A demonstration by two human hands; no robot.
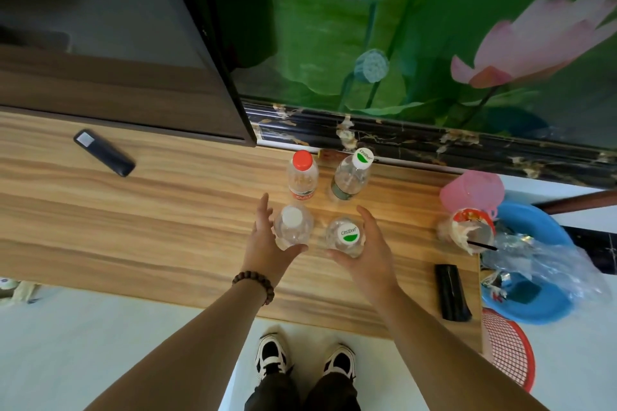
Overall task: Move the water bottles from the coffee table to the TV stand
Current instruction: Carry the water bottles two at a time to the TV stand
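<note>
Head view: the TV (110,33) is running off the frame at 10 o'clock; liquid levels in the bottles are hard to make out. Four bottles are standing upright on the wooden TV stand (133,227). The left hand (267,243) is curling loosely round the white-capped bottle (293,227), the right hand (367,247) round the green-capped bottle (347,237); whether either grip is closed, cannot tell. The red-capped bottle (302,175) is standing at 12 o'clock.

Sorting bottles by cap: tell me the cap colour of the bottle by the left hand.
White, plain, on the bottle beside the left hand; clearest in the head view.
</note>
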